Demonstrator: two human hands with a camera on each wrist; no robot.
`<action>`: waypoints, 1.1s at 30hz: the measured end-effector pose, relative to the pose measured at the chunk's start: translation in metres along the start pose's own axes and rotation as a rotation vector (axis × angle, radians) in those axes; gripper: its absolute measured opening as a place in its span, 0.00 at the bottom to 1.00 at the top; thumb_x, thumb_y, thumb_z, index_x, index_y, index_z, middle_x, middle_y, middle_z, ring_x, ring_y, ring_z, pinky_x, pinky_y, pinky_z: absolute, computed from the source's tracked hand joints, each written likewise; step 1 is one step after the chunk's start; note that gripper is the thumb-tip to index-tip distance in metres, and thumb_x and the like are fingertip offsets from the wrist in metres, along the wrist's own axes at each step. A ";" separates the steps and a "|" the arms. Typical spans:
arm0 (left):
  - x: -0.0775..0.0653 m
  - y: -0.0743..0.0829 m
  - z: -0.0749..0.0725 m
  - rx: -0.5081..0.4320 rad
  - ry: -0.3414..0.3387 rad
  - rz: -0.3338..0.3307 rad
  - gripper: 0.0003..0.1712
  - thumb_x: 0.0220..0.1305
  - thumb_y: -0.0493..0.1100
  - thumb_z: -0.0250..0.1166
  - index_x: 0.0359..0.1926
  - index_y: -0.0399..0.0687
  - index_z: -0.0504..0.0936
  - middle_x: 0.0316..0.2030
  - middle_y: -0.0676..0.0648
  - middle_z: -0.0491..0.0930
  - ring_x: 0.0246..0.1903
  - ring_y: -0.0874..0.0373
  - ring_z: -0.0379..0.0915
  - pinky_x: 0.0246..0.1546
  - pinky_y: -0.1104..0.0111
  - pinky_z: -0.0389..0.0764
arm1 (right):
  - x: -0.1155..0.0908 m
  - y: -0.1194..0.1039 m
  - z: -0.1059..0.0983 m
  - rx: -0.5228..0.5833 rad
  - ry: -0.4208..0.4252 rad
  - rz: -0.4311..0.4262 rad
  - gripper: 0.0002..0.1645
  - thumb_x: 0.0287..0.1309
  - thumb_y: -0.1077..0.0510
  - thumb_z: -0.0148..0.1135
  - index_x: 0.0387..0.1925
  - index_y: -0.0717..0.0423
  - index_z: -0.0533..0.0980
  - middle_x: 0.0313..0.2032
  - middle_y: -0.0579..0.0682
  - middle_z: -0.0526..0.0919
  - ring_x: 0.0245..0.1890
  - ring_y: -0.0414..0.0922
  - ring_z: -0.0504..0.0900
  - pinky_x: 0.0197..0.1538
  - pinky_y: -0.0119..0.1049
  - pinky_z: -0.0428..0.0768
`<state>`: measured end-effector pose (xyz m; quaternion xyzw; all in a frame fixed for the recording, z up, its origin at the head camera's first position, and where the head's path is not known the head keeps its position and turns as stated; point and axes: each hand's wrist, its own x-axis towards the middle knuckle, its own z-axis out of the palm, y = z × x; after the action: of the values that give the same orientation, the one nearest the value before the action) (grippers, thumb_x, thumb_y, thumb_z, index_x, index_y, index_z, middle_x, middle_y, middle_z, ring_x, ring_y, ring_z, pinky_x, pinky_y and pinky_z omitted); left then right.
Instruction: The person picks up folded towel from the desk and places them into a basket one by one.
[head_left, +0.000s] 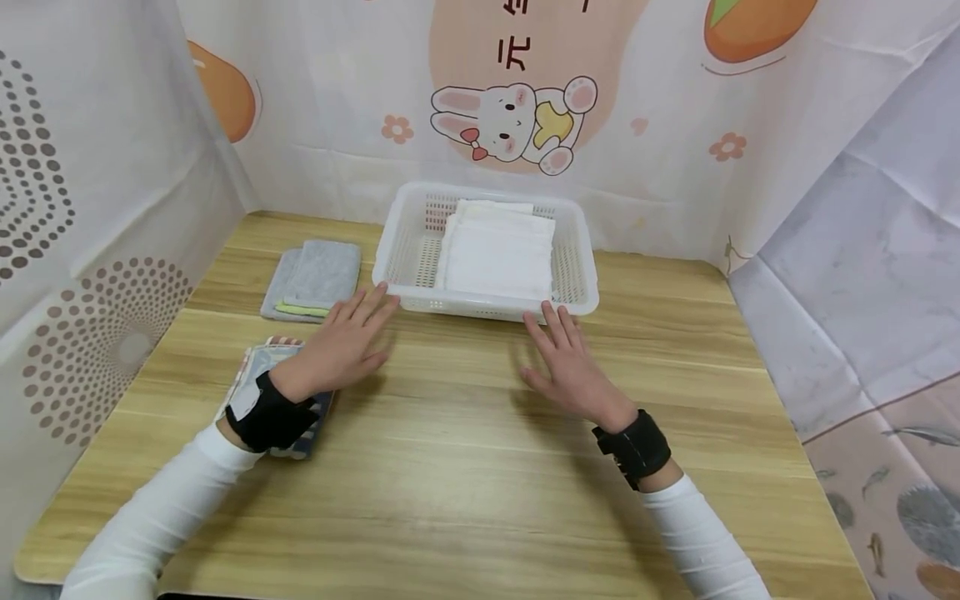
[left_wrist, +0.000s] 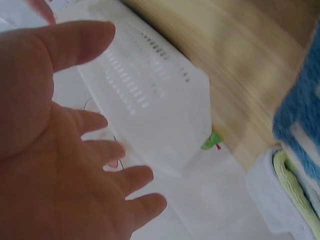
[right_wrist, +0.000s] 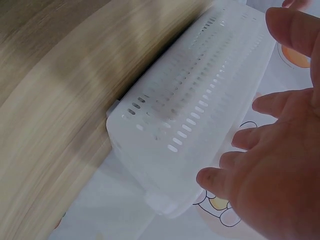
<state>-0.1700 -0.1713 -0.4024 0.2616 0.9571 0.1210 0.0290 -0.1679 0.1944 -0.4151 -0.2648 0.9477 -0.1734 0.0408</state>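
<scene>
At back of table (head_left: 465, 467) | white slotted basket (head_left: 472, 305), folded white cloths (head_left: 502, 258) inside | left hand (head_left: 336, 348), right hand (head_left: 573, 375): outstretched, released

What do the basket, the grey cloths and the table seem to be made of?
Basket: most likely moulded plastic, smooth and slightly glossy; it's white with rows of neat slots and rounded corners.
Grey cloths: probably soft towelling or microfibre, matt, with a fuzzy surface and thick folds.
Table: wood or wood-look laminate; streaky grain and a soft sheen show, but not which.

The basket (head_left: 480, 305) is smooth plastic, the grey towel (head_left: 324, 273) matt cloth, the tabletop (head_left: 457, 475) apparently glossy wood.
</scene>
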 end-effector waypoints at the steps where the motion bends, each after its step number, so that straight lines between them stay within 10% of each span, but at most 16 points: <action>1: -0.002 -0.001 -0.001 -0.004 -0.009 0.000 0.45 0.69 0.44 0.62 0.78 0.39 0.49 0.77 0.33 0.41 0.74 0.30 0.37 0.68 0.36 0.49 | 0.000 0.000 0.000 -0.004 0.000 -0.001 0.50 0.67 0.49 0.62 0.78 0.61 0.46 0.77 0.66 0.37 0.76 0.63 0.32 0.72 0.65 0.41; 10: -0.020 -0.016 -0.013 -0.082 -0.132 0.014 0.50 0.68 0.43 0.64 0.78 0.38 0.43 0.74 0.26 0.42 0.73 0.29 0.41 0.69 0.39 0.51 | 0.000 0.002 0.002 -0.022 -0.007 -0.003 0.50 0.67 0.49 0.61 0.78 0.61 0.45 0.77 0.67 0.36 0.76 0.64 0.32 0.72 0.66 0.41; 18: -0.033 -0.026 -0.023 -0.090 -0.324 -0.108 0.54 0.59 0.45 0.73 0.77 0.41 0.50 0.72 0.23 0.47 0.68 0.22 0.48 0.55 0.29 0.62 | 0.000 0.003 0.001 -0.012 -0.024 0.006 0.51 0.67 0.48 0.62 0.78 0.58 0.45 0.77 0.65 0.34 0.77 0.61 0.29 0.72 0.67 0.40; 33: -0.037 -0.037 -0.011 -0.127 -0.447 -0.124 0.53 0.50 0.37 0.78 0.74 0.39 0.59 0.70 0.21 0.51 0.66 0.22 0.52 0.51 0.44 0.73 | 0.001 0.004 0.001 -0.042 -0.035 0.004 0.51 0.67 0.48 0.62 0.79 0.58 0.44 0.77 0.64 0.33 0.76 0.63 0.31 0.71 0.68 0.41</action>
<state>-0.1575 -0.2235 -0.4008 0.2204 0.9317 0.1179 0.2636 -0.1708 0.1970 -0.4177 -0.2667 0.9508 -0.1489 0.0522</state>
